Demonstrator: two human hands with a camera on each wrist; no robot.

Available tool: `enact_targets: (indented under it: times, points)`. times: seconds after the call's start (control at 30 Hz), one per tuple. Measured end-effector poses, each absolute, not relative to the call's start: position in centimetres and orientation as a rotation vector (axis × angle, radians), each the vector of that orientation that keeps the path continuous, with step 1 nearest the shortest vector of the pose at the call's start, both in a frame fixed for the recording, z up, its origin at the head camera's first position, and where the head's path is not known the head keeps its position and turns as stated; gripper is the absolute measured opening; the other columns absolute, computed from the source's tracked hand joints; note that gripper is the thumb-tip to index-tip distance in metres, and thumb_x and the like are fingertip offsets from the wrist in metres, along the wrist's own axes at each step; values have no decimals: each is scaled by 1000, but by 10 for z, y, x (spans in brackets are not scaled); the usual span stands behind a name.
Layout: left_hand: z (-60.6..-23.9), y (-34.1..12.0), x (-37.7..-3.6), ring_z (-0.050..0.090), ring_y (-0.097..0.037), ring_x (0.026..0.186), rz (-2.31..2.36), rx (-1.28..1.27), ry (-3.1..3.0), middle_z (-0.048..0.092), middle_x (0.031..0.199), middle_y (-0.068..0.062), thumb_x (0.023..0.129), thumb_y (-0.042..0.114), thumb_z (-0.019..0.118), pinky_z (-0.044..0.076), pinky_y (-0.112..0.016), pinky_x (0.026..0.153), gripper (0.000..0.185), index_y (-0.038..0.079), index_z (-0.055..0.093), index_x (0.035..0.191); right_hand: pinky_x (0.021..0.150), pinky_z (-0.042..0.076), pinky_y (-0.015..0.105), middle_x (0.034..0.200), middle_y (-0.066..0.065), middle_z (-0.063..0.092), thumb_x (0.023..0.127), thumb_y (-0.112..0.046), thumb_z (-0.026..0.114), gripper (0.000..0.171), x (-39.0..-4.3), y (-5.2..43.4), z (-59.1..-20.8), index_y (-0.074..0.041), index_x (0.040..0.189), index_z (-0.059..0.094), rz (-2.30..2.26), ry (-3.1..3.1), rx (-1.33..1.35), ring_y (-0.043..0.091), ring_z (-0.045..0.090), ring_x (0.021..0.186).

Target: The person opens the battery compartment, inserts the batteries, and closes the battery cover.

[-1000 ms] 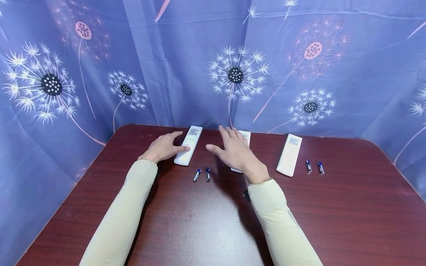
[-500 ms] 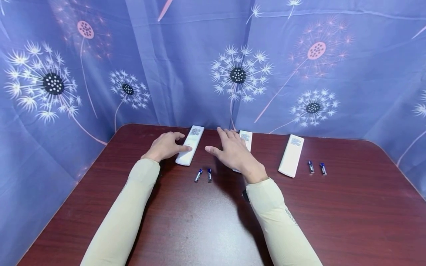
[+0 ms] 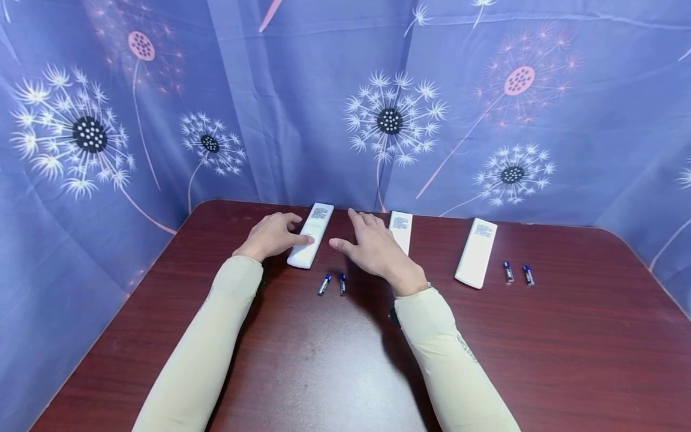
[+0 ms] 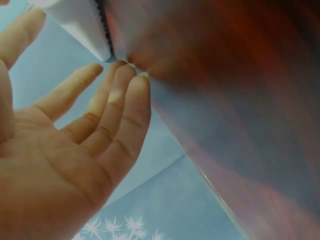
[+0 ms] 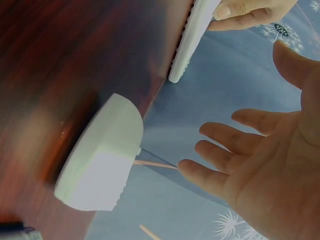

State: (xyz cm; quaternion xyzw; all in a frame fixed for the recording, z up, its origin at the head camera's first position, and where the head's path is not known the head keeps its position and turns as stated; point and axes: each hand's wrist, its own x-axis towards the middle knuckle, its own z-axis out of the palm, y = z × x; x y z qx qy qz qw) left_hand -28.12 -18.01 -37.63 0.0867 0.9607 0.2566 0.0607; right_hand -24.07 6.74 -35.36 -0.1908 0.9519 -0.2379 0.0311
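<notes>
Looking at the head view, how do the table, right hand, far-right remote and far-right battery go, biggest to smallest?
1. Table
2. Right hand
3. Far-right remote
4. Far-right battery

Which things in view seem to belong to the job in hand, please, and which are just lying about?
Likely in the job:
left remote, nearest the left hand
middle remote, partly hidden by the right hand
left battery pair
right remote and right battery pair, probably, being alike

Probably just surroundings:
table
patterned curtain
</notes>
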Motion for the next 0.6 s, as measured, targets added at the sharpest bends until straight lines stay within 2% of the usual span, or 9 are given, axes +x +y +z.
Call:
enact_targets:
  times: [0.2, 0.4, 0.5, 0.6]
  points:
    - [-376, -174, -282, 65, -31, 116, 793, 222, 2889, 71, 125, -18, 94, 43, 77, 51, -51, 101, 71, 3, 58, 150, 126, 24, 55, 167, 26, 34, 106, -51, 61, 87, -241, 68, -353, 2, 166, 27, -731, 2930, -576, 45, 28, 154]
    - [-377, -165, -283, 63, -32, 114, 820, 182, 2881, 68, 132, -19, 91, 39, 79, 51, -47, 101, 77, 1, 53, 153, 127, 24, 54, 167, 25, 34, 106, -51, 61, 87, -240, 69, -353, 3, 166, 27, -743, 2929, -581, 45, 28, 154]
    - [-377, -163, -283, 66, -31, 107, 874, 120, 2841, 67, 133, -20, 91, 35, 80, 59, -42, 90, 75, 2, 53, 152, 127, 24, 54, 167, 25, 34, 106, -51, 61, 87, -240, 69, -352, 3, 166, 27, -746, 2929, -578, 45, 28, 154]
    - [-377, -162, -283, 69, -29, 97, 963, 62, 2778, 67, 128, -21, 91, 31, 81, 64, -39, 73, 73, 2, 53, 151, 127, 25, 53, 167, 24, 34, 106, -51, 61, 87, -240, 70, -352, 2, 166, 27, -752, 2925, -569, 44, 28, 154]
